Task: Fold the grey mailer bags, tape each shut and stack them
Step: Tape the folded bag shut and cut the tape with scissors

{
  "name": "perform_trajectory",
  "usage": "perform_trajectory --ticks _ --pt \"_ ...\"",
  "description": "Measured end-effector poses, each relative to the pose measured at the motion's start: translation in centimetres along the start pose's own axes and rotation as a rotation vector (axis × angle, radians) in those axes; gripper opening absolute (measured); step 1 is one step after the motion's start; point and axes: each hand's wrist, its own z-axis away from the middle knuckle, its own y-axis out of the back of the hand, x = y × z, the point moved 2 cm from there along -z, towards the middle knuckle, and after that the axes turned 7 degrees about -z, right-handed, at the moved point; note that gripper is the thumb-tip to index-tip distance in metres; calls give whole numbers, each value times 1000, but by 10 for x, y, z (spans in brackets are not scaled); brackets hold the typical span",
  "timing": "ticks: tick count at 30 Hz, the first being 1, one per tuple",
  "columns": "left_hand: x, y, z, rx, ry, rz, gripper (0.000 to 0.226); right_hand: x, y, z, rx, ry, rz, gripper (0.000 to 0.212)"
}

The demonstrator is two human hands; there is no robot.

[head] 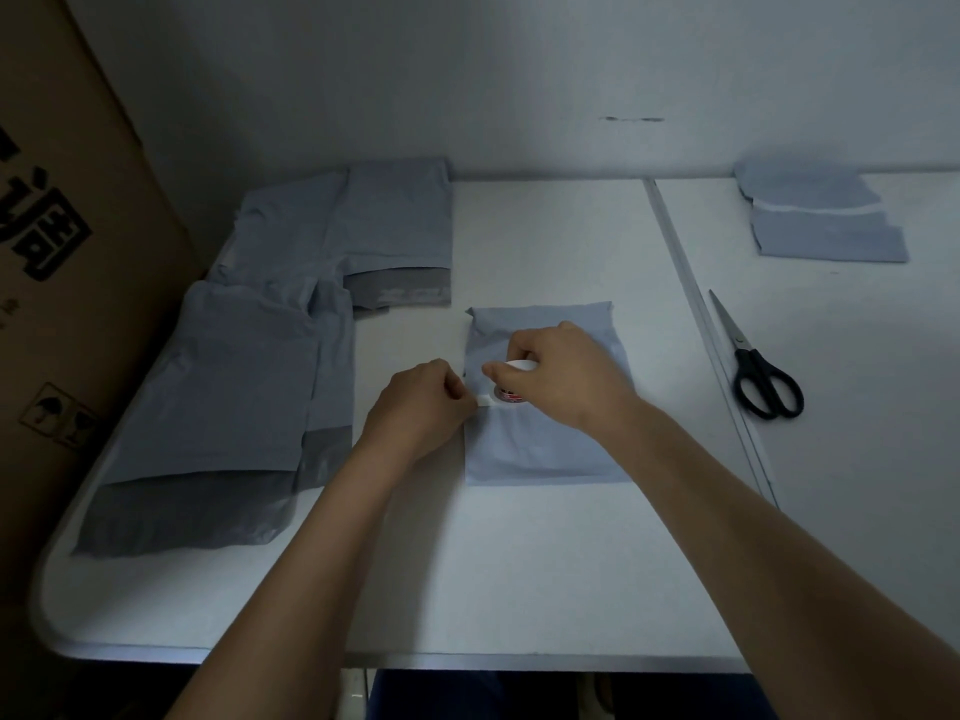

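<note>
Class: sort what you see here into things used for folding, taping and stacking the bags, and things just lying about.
In use: folded mailer bag, tape roll, left hand, right hand, unfolded bags, finished stack, scissors.
Lying about: cardboard box.

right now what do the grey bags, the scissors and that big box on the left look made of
Grey bags: thin plastic film, probably poly; limp, creased, with a darker glossy flap at the open end.
Scissors: bare metal blades that glint, with black handles, likely moulded plastic.
Big box: brown matte corrugated cardboard, printed in black with handling symbols.
</note>
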Motion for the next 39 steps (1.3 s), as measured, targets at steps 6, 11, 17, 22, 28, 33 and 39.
perform_trajectory --ticks 6,11,17,22,28,33,39 --pt "-6 7 -4 -34 64 15 43 6 -3 -4 11 -18 -25 35" --pt "-9 8 -10 -68 100 42 38 6 -4 -4 7 -33 -32 36" --pt "-12 15 -9 -109 94 83 14 2 0 -3 -6 -33 -28 34" --pt "-9 17 5 100 -78 -23 17 1 3 -1 -18 -22 -68 33" --pt "-4 -3 18 220 -600 -126 29 3 2 -3 -18 -9 -80 35" --pt "-7 -14 21 267 -713 -246 29 4 1 -7 -24 10 -63 31" --pt "-11 -16 23 287 -773 -292 30 -14 7 -15 -178 31 68 32"
